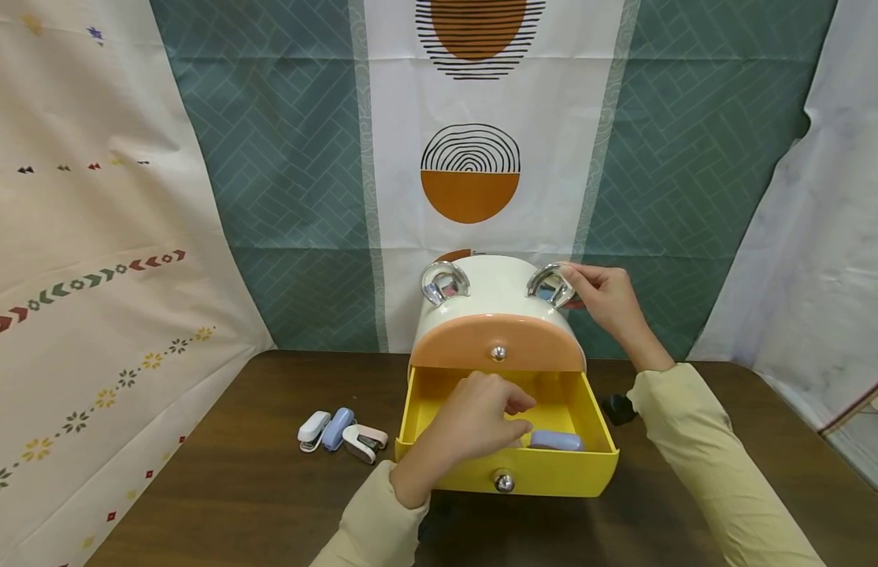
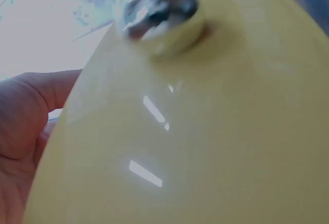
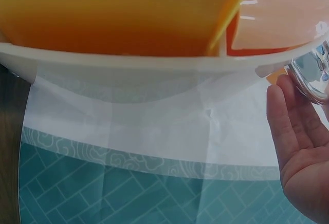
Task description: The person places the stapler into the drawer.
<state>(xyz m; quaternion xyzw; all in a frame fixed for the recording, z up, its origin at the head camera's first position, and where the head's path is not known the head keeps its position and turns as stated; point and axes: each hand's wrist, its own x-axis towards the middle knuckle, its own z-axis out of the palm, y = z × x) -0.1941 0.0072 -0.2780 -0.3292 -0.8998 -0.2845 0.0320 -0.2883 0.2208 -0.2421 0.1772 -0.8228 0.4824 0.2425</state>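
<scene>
A small cabinet with a white rounded top point(image 1: 498, 283) stands on the table, its yellow drawer point(image 1: 552, 472) pulled out below a closed orange drawer point(image 1: 453, 346). My left hand point(image 1: 481, 417) reaches over the open drawer, thumb and index finger apart, palm hidden in the head view. Just right of the thumb, a blue mini stapler point(image 1: 556, 440) lies inside. My right hand point(image 1: 605, 295) pinches the cabinet's right silver ear-shaped ring point(image 1: 550, 285). The right wrist view shows its fingers point(image 3: 281, 116) at that ring. A silver knob point(image 2: 159, 11) on the drawer front fills part of the left wrist view.
Left of the cabinet, a white mini stapler point(image 1: 313, 430), a blue one point(image 1: 337, 429) and a pink-and-white one point(image 1: 364, 442) lie on the brown table point(image 1: 219, 472). A black object point(image 1: 618, 409) sits by the right sleeve. Patterned cloth point(image 1: 290, 157) hangs behind.
</scene>
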